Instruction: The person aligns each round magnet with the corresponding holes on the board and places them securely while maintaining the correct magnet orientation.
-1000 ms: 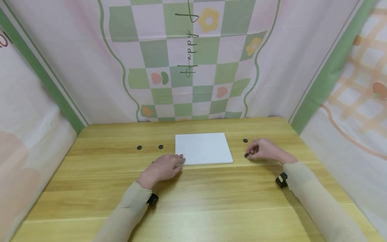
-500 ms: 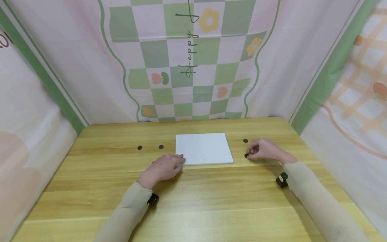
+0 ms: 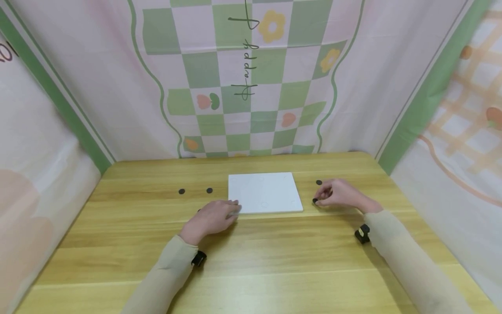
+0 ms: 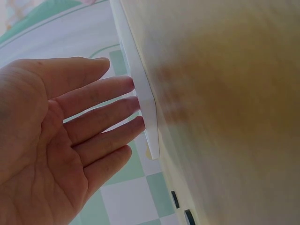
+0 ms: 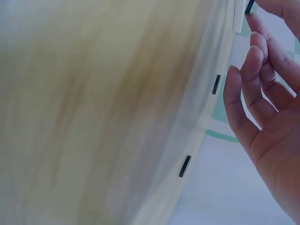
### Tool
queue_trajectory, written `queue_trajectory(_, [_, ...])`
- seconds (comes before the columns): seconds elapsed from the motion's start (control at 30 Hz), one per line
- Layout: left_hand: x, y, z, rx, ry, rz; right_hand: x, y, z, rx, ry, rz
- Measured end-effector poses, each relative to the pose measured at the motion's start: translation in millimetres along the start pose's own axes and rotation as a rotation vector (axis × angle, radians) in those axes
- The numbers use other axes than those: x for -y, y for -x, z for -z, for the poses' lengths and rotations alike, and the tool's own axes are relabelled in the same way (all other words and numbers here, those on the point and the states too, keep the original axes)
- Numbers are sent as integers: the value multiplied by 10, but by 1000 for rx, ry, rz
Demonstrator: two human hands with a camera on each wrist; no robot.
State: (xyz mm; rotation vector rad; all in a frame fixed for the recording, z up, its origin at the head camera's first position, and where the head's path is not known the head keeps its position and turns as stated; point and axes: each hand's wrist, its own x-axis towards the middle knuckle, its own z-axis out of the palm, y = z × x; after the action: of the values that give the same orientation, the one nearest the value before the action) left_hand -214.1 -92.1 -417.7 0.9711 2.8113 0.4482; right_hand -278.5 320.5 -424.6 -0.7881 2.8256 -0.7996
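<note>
A white rectangular board lies flat on the wooden table. My left hand rests at the board's near left corner; in the left wrist view its outstretched fingers touch the board's edge. To the right of the board, my right hand pinches a small black disc between thumb and fingertips, just above the table. The right wrist view shows this held disc at the top, its other fingers loosely bent. Behind that hand lies another black disc.
Left of the board lie two black discs, the outer disc and the inner disc. A third disc is mostly hidden by my left hand. Patterned cloth hangs behind the table and at both sides.
My right hand has shifted slightly left toward the board, lifting the pinched disc along with it. The left hand and the board have stayed in place.
</note>
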Motion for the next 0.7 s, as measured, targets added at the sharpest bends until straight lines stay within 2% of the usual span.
queue_trajectory(0.43, [-13, 9, 10, 6, 11, 10, 58, -43, -16, 3, -46, -17])
queue_trajectory(0.7, [-19, 6, 10, 1, 6, 9, 104, -83, -42, -15, -43, 17])
